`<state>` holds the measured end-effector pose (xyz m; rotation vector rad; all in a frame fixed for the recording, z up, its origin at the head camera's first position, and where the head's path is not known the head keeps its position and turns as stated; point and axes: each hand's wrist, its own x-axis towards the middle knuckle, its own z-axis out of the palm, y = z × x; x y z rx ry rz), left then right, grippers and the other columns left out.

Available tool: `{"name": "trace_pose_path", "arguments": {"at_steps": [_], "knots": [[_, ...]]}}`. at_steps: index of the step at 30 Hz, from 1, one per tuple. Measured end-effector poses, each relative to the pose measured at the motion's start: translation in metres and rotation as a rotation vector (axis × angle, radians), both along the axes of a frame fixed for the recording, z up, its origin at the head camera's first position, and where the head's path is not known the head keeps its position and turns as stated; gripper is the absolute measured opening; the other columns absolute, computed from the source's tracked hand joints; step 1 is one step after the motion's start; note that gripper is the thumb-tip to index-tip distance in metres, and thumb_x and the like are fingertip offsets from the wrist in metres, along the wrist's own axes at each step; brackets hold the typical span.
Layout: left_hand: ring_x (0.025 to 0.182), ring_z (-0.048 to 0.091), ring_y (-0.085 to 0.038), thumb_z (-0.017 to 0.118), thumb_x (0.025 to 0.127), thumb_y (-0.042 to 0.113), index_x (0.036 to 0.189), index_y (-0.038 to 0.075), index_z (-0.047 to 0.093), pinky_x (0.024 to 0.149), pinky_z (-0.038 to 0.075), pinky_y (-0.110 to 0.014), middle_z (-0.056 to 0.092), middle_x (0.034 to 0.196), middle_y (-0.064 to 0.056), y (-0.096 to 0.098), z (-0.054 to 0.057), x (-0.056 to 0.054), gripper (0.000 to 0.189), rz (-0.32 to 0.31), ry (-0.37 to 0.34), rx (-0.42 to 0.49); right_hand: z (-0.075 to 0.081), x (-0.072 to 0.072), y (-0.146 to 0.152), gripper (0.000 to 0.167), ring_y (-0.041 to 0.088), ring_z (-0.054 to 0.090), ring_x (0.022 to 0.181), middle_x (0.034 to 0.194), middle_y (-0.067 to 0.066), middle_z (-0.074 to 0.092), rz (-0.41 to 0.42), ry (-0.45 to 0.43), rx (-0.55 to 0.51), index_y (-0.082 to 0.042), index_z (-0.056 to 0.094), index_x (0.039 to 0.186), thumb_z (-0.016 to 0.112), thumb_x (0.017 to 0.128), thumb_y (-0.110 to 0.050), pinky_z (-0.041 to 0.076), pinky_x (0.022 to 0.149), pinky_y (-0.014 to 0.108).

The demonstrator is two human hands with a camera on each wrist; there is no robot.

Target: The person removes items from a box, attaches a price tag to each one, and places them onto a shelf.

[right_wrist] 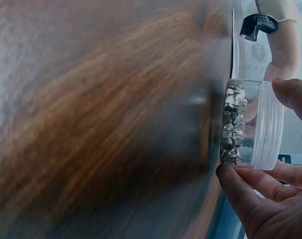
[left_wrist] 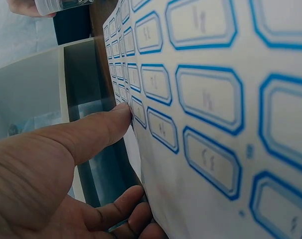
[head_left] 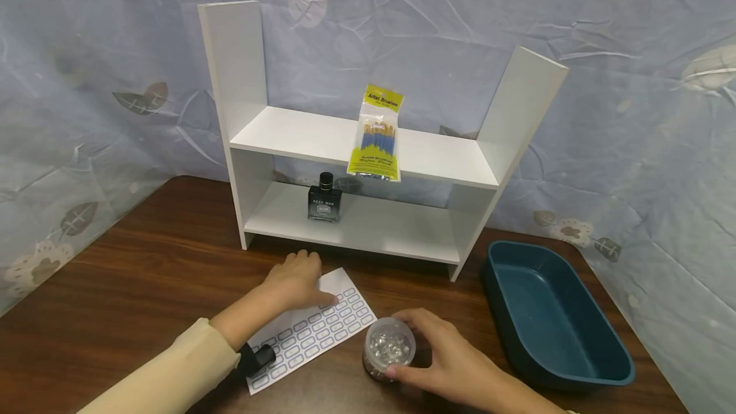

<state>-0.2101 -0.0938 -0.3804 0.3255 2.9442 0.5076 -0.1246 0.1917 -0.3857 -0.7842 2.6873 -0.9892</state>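
A white sheet of blue-bordered label stickers (head_left: 313, 337) lies on the table. My left hand (head_left: 296, 280) rests over its upper edge, thumb on the printed labels and fingers bent at the edge, as the left wrist view shows. My right hand (head_left: 448, 363) holds a small clear round jar (head_left: 390, 347) between thumb and fingers, beside the sheet's right corner. Seen from the right wrist, the jar's lid is on and small shiny silver pieces (right_wrist: 233, 127) fill its lower part.
A white two-tier shelf (head_left: 351, 235) stands at the back. On it are a dark perfume bottle (head_left: 324, 200) below and a packet of artist brushes (head_left: 376, 136) above, leaning over the upper board's front. A deep teal tray (head_left: 552, 312) sits at the right.
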Motion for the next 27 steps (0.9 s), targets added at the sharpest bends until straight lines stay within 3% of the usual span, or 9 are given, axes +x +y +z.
{"name": "trace_pose_path", "arguments": {"at_steps": [27], "knots": [[0.093,0.057,-0.026,0.092,0.074,0.048,0.101,0.004,0.063,0.078,0.053,-0.045,0.061,0.096,-0.009,-0.0019,-0.0024,-0.0071,0.059,0.007,-0.046,0.030,-0.0059,0.0008,-0.0065,0.070,0.008,0.063,0.115,0.129,-0.008,0.065,0.011,-0.016,0.005,-0.019,0.058,0.137,0.078,0.086,-0.063,0.059,0.095,0.024]]}}
